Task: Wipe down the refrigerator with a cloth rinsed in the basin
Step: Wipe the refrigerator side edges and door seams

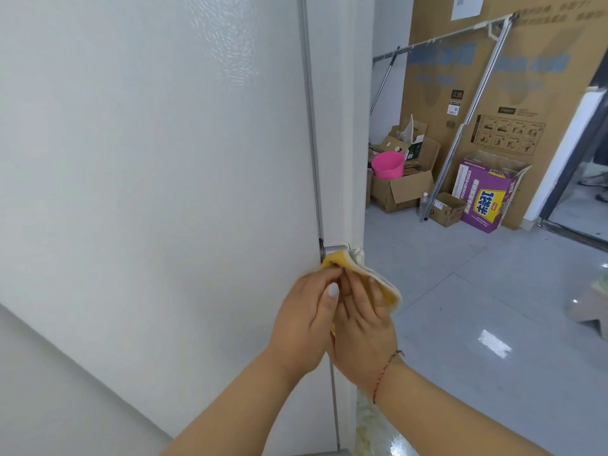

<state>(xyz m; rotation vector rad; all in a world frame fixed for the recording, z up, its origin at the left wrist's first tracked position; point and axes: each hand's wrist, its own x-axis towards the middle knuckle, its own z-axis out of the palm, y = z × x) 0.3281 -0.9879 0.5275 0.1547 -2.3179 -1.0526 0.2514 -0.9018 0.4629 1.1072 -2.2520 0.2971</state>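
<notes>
The white refrigerator [158, 153] fills the left and middle of the head view, its side panel toward me and a grey door seam running down at the right. A yellow cloth with a white edge [388, 291] is bunched against the metal hinge [335, 250] between the doors. My left hand [306, 317] and my right hand [365, 327] are together just below the hinge, both with fingers curled on the cloth. The cloth's lower part is hidden between my hands. No basin for rinsing can be seen near me.
A glossy grey tile floor [477, 307] stretches to the right. At the back stand cardboard boxes [401, 189], a pink bucket [387, 164], a purple box [487, 195], a metal drying rack [473, 103] and tall cardboard sheets. A doorway opens at far right.
</notes>
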